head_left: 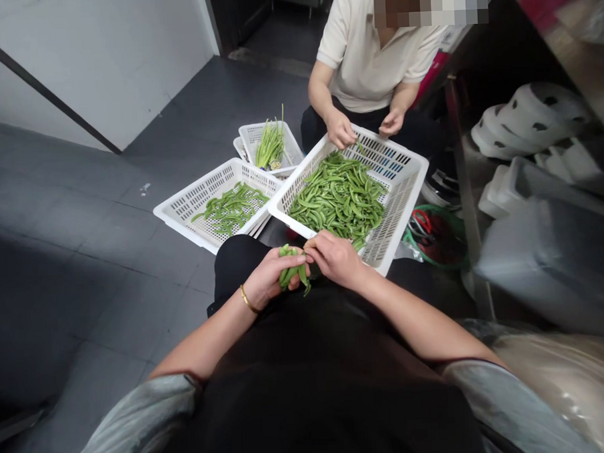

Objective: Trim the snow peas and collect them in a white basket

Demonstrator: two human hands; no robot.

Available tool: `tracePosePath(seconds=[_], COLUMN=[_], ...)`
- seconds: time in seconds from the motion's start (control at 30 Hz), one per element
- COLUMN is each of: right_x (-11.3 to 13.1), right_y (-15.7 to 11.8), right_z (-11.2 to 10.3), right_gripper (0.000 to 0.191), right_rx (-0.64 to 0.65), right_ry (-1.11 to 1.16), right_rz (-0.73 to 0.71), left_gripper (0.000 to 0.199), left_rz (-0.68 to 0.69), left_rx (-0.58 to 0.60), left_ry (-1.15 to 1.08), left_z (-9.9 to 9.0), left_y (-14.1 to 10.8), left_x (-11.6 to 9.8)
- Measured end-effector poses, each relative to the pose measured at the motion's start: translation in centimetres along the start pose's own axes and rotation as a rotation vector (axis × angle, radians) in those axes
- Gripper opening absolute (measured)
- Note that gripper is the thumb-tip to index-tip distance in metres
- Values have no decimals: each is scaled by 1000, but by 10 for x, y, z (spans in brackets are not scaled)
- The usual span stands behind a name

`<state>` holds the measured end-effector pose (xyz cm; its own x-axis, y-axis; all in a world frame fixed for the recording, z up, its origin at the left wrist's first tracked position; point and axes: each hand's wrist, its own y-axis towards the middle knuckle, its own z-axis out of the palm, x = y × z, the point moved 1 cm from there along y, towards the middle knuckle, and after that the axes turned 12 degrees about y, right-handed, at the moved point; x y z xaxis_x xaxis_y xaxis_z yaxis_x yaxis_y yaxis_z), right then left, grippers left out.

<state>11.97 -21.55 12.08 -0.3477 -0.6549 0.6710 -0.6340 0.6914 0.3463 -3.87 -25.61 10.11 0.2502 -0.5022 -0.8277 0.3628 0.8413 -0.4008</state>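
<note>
Several green pea pods (295, 272) lie in my left hand (278, 271), its thumb pressed over them. My right hand (335, 257) is closed, its thumb and forefinger pinched together at the tip of the pods; what it pinches is too small to name. Just beyond my hands a large white basket (405, 205) stands tilted, holding a heap of green pods (338, 198). Left of it, a second white basket (184, 208) holds a thinner layer of pods (234, 206).
A person (369, 56) sits opposite, both hands at the large basket's far rim. A small white basket (295, 150) holds long green stems (270, 146). On the right are a green basket (451, 257), a grey bin (548, 262) and white containers (532, 119) on a shelf.
</note>
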Motion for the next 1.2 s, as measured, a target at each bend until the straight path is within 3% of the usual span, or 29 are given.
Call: tracePosePath(seconds=[0.1,0.23,0.33,0.43,0.5,0.57,0.63,0.73,0.8,0.93,1.03,1.1,1.2], right_x=[-6,-2,7,11,9,6,4,3,4,5,3,0,-2], right_y=[-2,-4,-8,-14,-16,-15,-12,-7,-5,-3,-3,-4,-8], right_z=[10,9,-15,-50,-62,-57,-41,-15,-7,-8,-9,-8,-9], right_gripper=[22,23,18,15,13,10,20,14,21,26,26,26,24], right_rx=[-7,-11,-119,-279,-230,-76,78,187,140,-100,-194,-83,200], right_ry=[-162,-159,-20,79,138,203,214,140,150,269,222,145,76], right_rz=[-32,-75,-89,15,101,147,146,83,52,85,105,88,45], left_gripper=[17,14,16,19,19,19,20,21,21,23,28,34,38], left_rz=[-12,-35,57,244,354,413,429,411,390,338,201,82,90], left_rx=[-46,-71,-189,-376,-436,-427,-399,-381,-384,-376,-285,-228,-350], left_ry=[-121,-202,-219,-102,-10,78,154,251,315,272,306,435,593], left_z=[6,10,1,-10,-12,-9,-4,-3,-6,-5,-4,-12,-33], left_y=[5,9,10,6,2,-2,-6,-12,-15,-15,-11,-11,-18], left_x=[6,9,5,-5,-12,-16,-17,-15,-11,6,18,17,1])
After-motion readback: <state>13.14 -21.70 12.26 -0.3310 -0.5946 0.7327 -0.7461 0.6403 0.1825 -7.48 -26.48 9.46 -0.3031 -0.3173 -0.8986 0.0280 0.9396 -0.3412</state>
